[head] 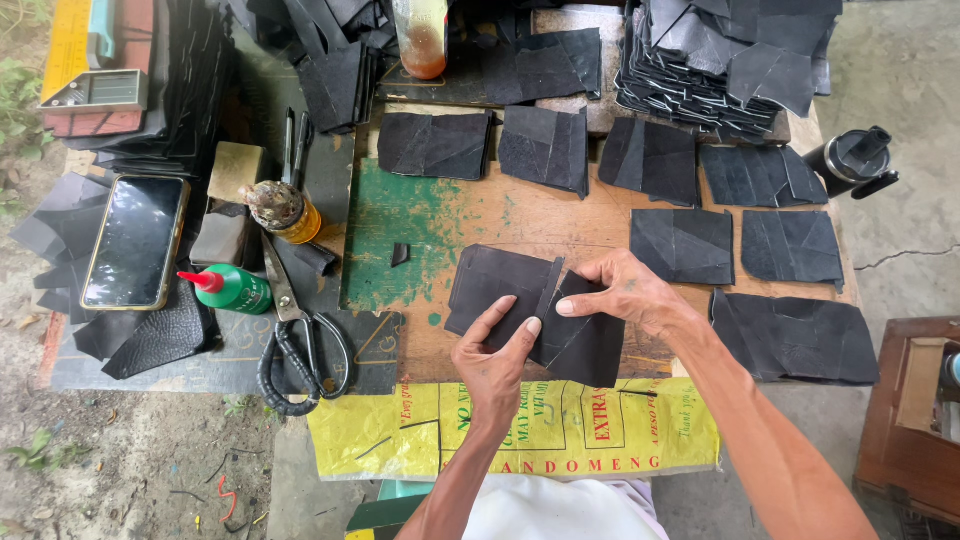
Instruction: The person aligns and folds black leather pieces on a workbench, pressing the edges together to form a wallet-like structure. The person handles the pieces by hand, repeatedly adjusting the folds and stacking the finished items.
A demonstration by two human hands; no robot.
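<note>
A: Status on hands?

B: My left hand (495, 358) is flat on the black leather piece (535, 312), fingers pressing it to the wooden board (470, 215). My right hand (625, 290) pinches a narrow folded strip (547, 295) at the middle of that piece, thumb and fingertips closed on it.

A: Where's the piece?

B: Centre of the board, lower edge near the yellow printed sack (520, 430) at 6 o'clock.

A: Around it?

B: Cut leather panels (690, 245) laid out from 12 to 3 o'clock, and a tall stack of leather (725, 60) at 1 o'clock. Scissors (300, 340) at 9 o'clock, with the green glue bottle (232, 288) and phone (135, 240) farther out. A small leather scrap (400, 254) sits at 10 o'clock, apart from the piece. A black flask (850, 160) sits at 2 o'clock.
</note>
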